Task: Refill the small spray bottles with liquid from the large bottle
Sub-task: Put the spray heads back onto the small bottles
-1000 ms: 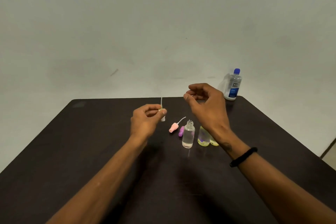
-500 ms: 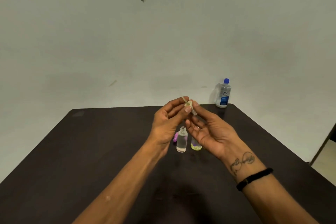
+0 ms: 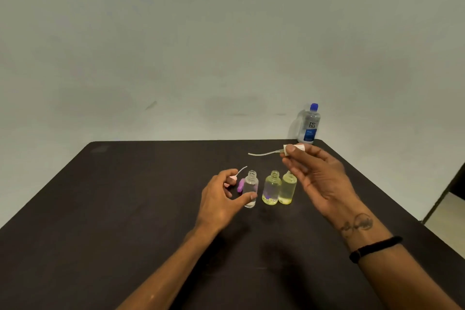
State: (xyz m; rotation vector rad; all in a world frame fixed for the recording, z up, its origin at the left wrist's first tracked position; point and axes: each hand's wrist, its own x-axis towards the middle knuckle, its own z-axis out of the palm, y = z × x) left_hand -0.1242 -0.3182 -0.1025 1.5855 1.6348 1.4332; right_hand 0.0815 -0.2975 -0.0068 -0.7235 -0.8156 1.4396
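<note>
Three small bottles stand uncapped in a row near the middle of the dark bench: a clear bottle on the left, then a yellow bottle and a second yellow one, the two yellow ones touching or nearly so. The large bottle, blue-capped, stands closed at the far edge of the bench, well apart from the row.

The right hand is raised above the row, its fingers pinched on a spray head whose thin dip tube trails out to the left, bent and in the air. The left hand sits at the clear bottle with fingers curled and parted, thumb against the bottle's lower side; whether it truly grips the bottle I cannot tell. A pink spray head and a purple cap lie just behind that hand, partly hidden.

All three small bottles look only partly filled, and the large bottle is not yet in hand, so the pouring seems to lie ahead.

The risks: the dangling tube could sweep across the open necks and tip a light bottle. The left thumb could nudge the clear bottle into its neighbours, and with no caps on, anything knocked over would spill. The necks are narrow, so a hasty pour from the large bottle would likely run down the outsides.
</note>
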